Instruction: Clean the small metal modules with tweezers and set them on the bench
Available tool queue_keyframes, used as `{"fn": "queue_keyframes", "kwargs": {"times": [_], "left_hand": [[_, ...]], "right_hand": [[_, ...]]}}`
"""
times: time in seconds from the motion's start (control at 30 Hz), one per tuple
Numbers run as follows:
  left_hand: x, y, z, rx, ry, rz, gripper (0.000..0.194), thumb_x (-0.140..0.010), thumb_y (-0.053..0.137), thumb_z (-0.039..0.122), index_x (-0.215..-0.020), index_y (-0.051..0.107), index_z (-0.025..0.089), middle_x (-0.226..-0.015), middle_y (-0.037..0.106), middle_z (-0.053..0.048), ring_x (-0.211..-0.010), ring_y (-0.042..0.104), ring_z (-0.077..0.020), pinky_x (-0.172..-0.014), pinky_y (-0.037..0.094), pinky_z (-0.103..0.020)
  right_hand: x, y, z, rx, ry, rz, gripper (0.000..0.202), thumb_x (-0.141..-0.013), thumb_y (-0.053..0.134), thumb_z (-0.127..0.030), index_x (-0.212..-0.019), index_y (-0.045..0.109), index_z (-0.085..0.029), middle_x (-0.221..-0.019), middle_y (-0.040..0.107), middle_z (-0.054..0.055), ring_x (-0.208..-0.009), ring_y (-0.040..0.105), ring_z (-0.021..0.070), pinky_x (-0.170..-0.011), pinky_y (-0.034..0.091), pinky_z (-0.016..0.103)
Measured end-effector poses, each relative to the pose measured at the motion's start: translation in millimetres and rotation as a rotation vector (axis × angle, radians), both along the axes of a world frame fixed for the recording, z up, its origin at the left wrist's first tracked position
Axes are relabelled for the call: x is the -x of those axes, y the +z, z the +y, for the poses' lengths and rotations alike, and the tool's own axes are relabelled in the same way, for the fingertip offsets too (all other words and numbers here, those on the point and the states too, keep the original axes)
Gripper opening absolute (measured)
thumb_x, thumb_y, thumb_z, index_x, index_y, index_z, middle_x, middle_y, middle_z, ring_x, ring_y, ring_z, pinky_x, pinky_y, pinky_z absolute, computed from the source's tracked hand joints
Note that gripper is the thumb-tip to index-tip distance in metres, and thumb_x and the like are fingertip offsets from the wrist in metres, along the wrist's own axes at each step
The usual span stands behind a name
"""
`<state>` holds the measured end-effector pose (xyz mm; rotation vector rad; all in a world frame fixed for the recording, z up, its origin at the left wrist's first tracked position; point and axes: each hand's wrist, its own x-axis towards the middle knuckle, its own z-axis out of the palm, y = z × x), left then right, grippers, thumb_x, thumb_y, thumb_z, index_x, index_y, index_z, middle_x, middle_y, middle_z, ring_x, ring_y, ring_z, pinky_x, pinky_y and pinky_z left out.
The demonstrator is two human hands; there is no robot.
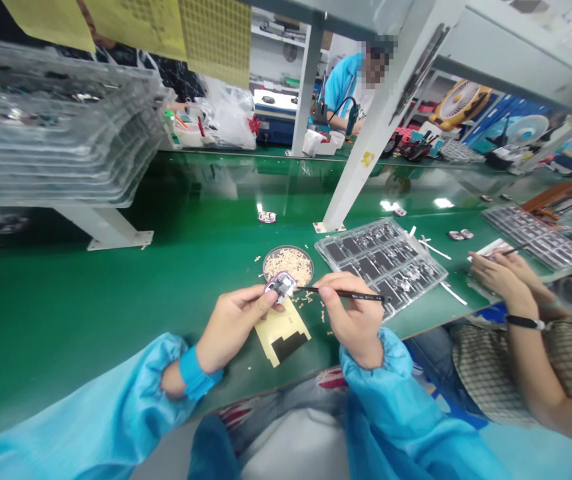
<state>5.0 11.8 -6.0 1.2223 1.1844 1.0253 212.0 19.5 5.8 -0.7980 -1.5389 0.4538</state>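
Observation:
In my left hand (239, 323) is a small electronic part with a pinkish-purple rim (281, 285), pinched between thumb and fingers. My right hand (353, 310) grips black tweezers (349, 293), whose tip reaches the right side of that part. Just behind it stands a round dish (289, 251) full of tiny beige pieces, some of them scattered on the green table around it. Below the hands lies a yellow sheet (271, 331) with black patches (290, 347). A clear tray (381, 257) with compartments of black and silver parts lies right of my right hand.
Stacked plastic trays (56, 147) rise at the left on a white stand. A slanted white post (361, 153) is bolted to the green table (191, 207). One more small part (267, 217) lies behind the dish. A co-worker's hands (509, 273) work at the right.

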Motion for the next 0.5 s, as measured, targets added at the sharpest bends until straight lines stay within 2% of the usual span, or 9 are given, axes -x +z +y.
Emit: {"fn": "queue_keyframes", "kwargs": {"times": [0.13,0.3,0.4,0.5], "left_hand": [[-2.3,0.2,-0.6,-0.017,0.025,-0.016,0.035,-0.081,0.075,0.05,-0.078,0.079,0.015,-0.08,0.074,-0.005,-0.069,0.059,-0.0148,-0.065,0.047,-0.023],[-4.6,0.4,-0.7,0.055,0.04,-0.072,0.035,-0.076,0.079,0.045,-0.093,0.077,0.014,-0.082,0.076,-0.006,-0.075,0.067,-0.019,-0.068,0.052,-0.026],[-5.8,1.2,-0.1,0.056,-0.031,-0.094,0.037,-0.08,0.076,0.04,-0.104,0.071,0.013,-0.081,0.075,-0.006,-0.075,0.068,-0.0193,-0.064,0.05,-0.025],[-6.8,-1.2,-1.2,0.028,-0.129,-0.085,0.032,-0.091,0.063,0.04,-0.111,0.064,0.015,-0.081,0.072,-0.005,-0.073,0.066,-0.0175,-0.06,0.045,-0.024]], "right_hand": [[-0.7,4.8,-0.2,-0.01,0.001,-0.12,0.016,-0.087,0.067,-0.006,-0.093,0.068,-0.021,-0.089,0.073,0.005,-0.086,0.07,0.0199,-0.078,0.058,0.037],[-2.3,8.0,0.1,-0.01,0.052,-0.21,0.017,-0.087,0.069,-0.006,-0.096,0.068,-0.02,-0.092,0.073,0.006,-0.088,0.07,0.0189,-0.081,0.058,0.035],[-3.5,4.9,-0.7,-0.013,0.112,-0.209,0.017,-0.087,0.069,-0.007,-0.097,0.069,-0.021,-0.092,0.074,0.005,-0.089,0.071,0.019,-0.08,0.059,0.036],[-2.4,-0.1,-3.6,0.008,0.148,-0.225,0.017,-0.088,0.069,-0.008,-0.096,0.069,-0.022,-0.091,0.074,0.005,-0.088,0.071,0.0193,-0.08,0.059,0.036]]}}
